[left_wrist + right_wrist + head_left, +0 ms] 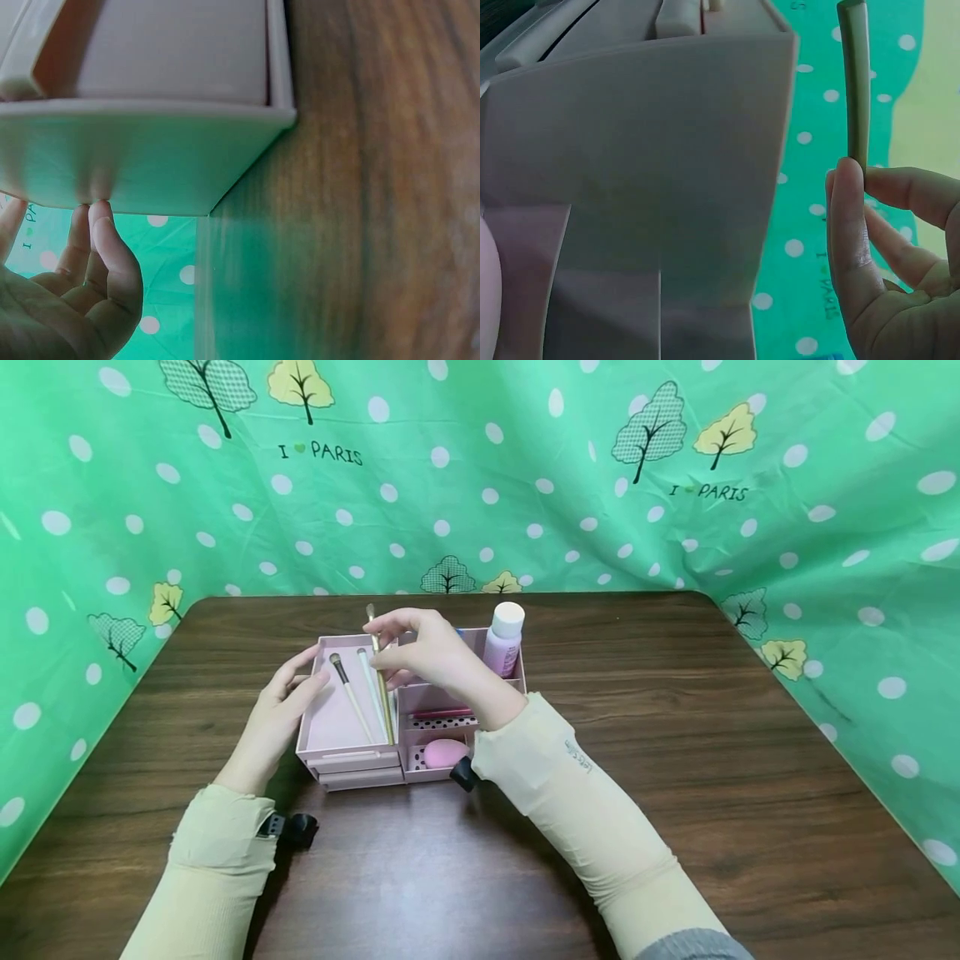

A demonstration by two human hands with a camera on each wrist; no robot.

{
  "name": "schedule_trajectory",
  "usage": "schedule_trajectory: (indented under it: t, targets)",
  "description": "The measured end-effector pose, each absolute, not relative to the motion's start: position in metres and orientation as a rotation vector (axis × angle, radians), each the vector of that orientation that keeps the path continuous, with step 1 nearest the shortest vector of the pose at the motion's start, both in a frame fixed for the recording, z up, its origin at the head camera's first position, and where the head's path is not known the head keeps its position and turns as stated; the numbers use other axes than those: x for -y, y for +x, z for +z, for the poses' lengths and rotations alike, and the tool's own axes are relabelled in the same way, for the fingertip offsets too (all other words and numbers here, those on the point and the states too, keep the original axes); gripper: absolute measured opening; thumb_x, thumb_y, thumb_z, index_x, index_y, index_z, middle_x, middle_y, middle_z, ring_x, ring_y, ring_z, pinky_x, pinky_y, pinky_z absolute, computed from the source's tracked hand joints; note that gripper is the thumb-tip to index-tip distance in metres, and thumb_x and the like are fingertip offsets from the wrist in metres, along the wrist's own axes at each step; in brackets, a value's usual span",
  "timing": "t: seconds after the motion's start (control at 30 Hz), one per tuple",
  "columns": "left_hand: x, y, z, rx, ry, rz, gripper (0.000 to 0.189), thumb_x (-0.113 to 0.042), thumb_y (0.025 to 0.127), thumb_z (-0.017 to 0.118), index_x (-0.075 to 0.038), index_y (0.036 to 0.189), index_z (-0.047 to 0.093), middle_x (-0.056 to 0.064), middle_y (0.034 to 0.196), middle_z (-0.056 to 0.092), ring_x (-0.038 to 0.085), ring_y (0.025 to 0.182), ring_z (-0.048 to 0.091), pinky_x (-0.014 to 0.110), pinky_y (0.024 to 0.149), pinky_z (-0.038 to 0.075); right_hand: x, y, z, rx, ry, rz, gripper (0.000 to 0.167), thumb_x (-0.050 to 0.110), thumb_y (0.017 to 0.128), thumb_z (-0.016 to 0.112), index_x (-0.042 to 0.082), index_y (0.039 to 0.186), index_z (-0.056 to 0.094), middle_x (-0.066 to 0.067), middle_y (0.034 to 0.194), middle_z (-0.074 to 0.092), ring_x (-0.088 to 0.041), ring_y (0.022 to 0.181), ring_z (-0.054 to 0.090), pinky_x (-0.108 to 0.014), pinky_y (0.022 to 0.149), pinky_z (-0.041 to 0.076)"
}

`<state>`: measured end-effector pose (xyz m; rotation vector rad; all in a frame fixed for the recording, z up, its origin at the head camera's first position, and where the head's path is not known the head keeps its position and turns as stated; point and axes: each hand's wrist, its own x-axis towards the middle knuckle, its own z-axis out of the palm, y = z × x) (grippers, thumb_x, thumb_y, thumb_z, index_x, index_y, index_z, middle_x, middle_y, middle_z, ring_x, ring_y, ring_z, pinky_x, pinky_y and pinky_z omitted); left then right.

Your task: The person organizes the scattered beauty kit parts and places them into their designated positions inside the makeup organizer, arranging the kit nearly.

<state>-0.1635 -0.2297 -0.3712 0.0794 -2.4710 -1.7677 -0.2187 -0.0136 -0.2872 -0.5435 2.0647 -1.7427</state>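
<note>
A pink cosmetic organizer (348,751) stands on the table. My right hand (442,653) is over its tray and pinches a makeup brush (386,710) with a gold handle between thumb and fingers, bristles up. In the right wrist view, that hand (900,270) pinches the brush handle (857,82). Two more brushes lie in the tray: a dark-tipped brush (351,697) and a pale-handled brush (371,693). At the organizer's left side is my left hand (266,727). In the left wrist view, its fingertips (100,210) touch the side wall (135,157).
A white-capped bottle (502,642) stands in the organizer's back right compartment. A pink makeup sponge (446,753) sits in the front one, with a pink stick-like item (442,713) behind it. Drawers (360,772) lie below the tray. A green polka-dot cloth (480,477) hangs behind the wooden table (675,735).
</note>
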Motion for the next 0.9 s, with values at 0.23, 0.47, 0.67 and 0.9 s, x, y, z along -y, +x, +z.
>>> schedule_trajectory:
  t: [0.23, 0.47, 0.67, 0.9]
  targets:
    - [0.228, -0.164, -0.370, 2.484, 0.082, -1.771, 0.058, -0.044, 0.101, 0.053, -0.027, 0.154, 0.037, 0.003, 0.117, 0.057, 0.001, 0.104, 0.052, 0.024, 0.092, 0.039, 0.026, -0.226, -0.286, -2.170, -0.519, -1.563, 0.044, -0.004, 0.087, 0.068, -0.001, 0.130, 0.060, -0.008, 0.100, 0.055, -0.016, 0.064, 0.065, -0.034, 0.065, 0.060]
    - [0.228, -0.163, -0.370, 2.485, 0.089, -1.773, 0.058, -0.044, 0.100, 0.053, -0.027, 0.154, 0.038, -0.001, 0.114, 0.057, 0.001, 0.103, 0.053, 0.023, 0.091, 0.040, 0.030, -0.237, -0.291, -2.254, -0.513, -1.434, 0.040, -0.004, 0.087, 0.068, 0.001, 0.126, 0.063, -0.007, 0.096, 0.056, -0.016, 0.065, 0.066, -0.033, 0.065, 0.060]
    - [0.229, -0.163, -0.370, 2.481, 0.092, -1.776, 0.058, -0.044, 0.100, 0.054, -0.027, 0.154, 0.038, -0.005, 0.112, 0.057, 0.001, 0.104, 0.052, 0.023, 0.091, 0.040, 0.033, -0.241, -0.295, -2.322, -0.536, -1.323, 0.039, 0.001, 0.087, 0.069, 0.005, 0.125, 0.064, -0.007, 0.098, 0.059, -0.014, 0.059, 0.065, -0.029, 0.062, 0.059]
    - [0.229, -0.164, -0.370, 2.483, 0.093, -1.776, 0.059, -0.044, 0.100, 0.054, -0.027, 0.154, 0.038, -0.007, 0.110, 0.057, 0.001, 0.104, 0.052, 0.023, 0.092, 0.039, 0.034, -0.242, -0.295, -2.372, -0.541, -1.267, 0.041, 0.002, 0.086, 0.072, 0.007, 0.126, 0.064, -0.008, 0.102, 0.060, -0.014, 0.058, 0.065, -0.030, 0.063, 0.059]
